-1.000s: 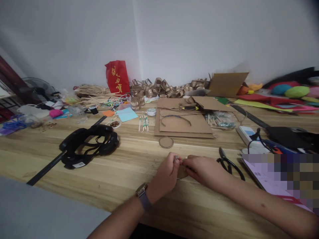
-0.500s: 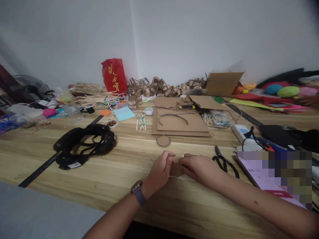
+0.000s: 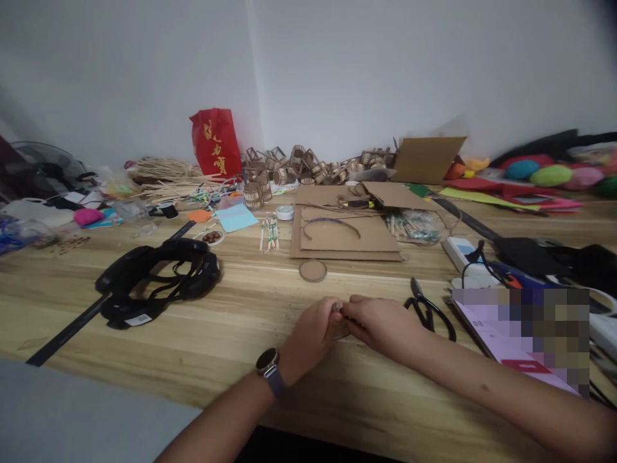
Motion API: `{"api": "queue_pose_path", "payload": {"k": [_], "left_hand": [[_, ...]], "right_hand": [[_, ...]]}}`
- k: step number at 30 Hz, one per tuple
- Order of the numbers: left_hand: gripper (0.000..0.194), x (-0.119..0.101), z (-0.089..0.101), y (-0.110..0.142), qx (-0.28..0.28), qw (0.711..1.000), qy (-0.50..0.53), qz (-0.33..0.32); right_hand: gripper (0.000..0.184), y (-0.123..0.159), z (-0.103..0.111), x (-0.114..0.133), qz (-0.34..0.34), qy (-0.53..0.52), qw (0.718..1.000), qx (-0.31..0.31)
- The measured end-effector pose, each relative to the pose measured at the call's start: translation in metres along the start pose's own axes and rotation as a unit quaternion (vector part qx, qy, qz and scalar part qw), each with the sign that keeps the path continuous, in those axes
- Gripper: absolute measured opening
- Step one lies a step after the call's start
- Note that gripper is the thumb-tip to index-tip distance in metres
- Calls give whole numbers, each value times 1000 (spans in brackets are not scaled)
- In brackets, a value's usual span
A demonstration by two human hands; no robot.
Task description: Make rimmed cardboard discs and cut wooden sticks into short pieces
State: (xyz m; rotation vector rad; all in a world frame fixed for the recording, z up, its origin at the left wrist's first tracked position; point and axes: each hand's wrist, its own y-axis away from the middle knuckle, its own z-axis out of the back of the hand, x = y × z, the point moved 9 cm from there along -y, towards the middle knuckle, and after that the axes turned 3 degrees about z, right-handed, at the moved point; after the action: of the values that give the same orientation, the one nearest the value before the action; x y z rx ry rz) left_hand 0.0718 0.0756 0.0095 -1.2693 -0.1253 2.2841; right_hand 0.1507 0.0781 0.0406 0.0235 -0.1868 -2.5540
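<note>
My left hand (image 3: 312, 333), with a watch (image 3: 268, 364) on its wrist, is closed, thumb and fingers pinching a small grey-brown strip of cardboard (image 3: 337, 308). Most of that strip is hidden by the fingers. Against it from the right comes my right hand (image 3: 383, 323), its fingertips pressed together; what they hold is too small to make out. Below the fingertips, between both hands, part of a round cardboard disc (image 3: 341, 332) shows; whether it is held or lies on the table I cannot tell. Just beyond lies another cardboard disc (image 3: 313, 271) with a ridged rim.
Black-handled scissors (image 3: 429, 312) lie right of my right hand. Flat cardboard sheets (image 3: 347, 247) bear a curved strip (image 3: 332, 221) and a yellow-black cutter (image 3: 357, 204). Black headgear (image 3: 159, 283) sits left. Small woven baskets (image 3: 294, 168) and a red bag (image 3: 216, 145) stand behind.
My hands were a little apart half a second ago, showing more of the disc; now the fingertips meet above it. The whole view has shifted slightly, so things appear further left.
</note>
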Motion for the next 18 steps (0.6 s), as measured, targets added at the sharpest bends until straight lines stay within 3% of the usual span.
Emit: {"api": "queue_pose_path", "payload": {"k": [5,11,18], "left_hand": [[34,12,14,5,-61,997,-24,42],[33,14,11,3,-41,998,-14,47],[34,24,16,3,-76,989,83,94]], "right_hand": [[18,1,-1,-5,-6,-13,1000,-9],[19,1,-3,-8,-5,-13,1000,-15],[17,0,-5,-11,-7,-64,997,-46]]}}
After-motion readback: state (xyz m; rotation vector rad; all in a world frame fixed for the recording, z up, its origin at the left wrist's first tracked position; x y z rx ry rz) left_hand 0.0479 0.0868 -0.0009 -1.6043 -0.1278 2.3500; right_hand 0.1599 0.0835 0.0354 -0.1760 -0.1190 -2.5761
